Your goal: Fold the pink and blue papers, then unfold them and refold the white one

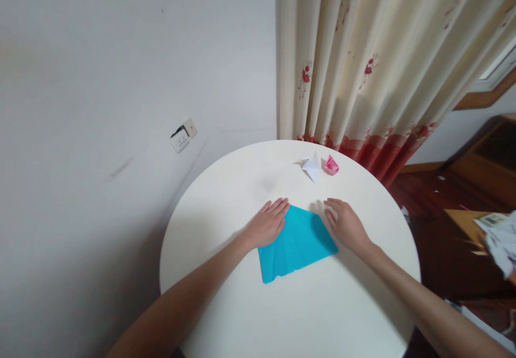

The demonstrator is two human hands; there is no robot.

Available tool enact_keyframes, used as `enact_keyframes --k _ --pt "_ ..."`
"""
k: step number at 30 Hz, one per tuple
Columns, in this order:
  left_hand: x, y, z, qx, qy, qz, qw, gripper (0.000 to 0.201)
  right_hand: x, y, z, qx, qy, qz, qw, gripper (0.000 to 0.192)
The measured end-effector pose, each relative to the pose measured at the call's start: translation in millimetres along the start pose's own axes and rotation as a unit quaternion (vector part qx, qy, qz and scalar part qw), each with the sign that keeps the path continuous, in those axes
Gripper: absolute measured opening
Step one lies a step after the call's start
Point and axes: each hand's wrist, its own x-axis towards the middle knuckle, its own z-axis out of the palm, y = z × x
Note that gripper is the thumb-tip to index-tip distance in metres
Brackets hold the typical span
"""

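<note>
A blue sheet of paper [300, 240] with several crease lines lies on the round white table [226, 315]. My left hand [269, 223] rests flat on the paper's left part, fingers stretched out and pointing away from me. It hides the paper's upper left edge. Over the right edge of the paper hovers my right hand [342, 221], its fingers slightly bent and the thumb apart from them. Nothing shows between those fingers. Beyond the paper stand a white folded paper bird [312, 167] and a small pink folded paper piece [331, 165].
A pale wall with a power socket [179, 140] rises on the left. Cream curtains [363, 51] with red flowers hang behind the table. At the right, papers [502, 237] lie on a low wooden surface above a dark red floor [427, 191].
</note>
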Motion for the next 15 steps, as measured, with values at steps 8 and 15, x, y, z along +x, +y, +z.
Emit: enact_keyframes --k 8,15 --pt "0 2 -0.6 0.007 0.001 -0.008 1.000 0.055 26 -76 23 -0.069 -0.077 -0.141 0.985 0.024" --pt "1 2 -0.3 0.006 -0.003 -0.013 1.000 0.055 10 -76 41 -0.081 -0.102 -0.166 0.977 0.026"
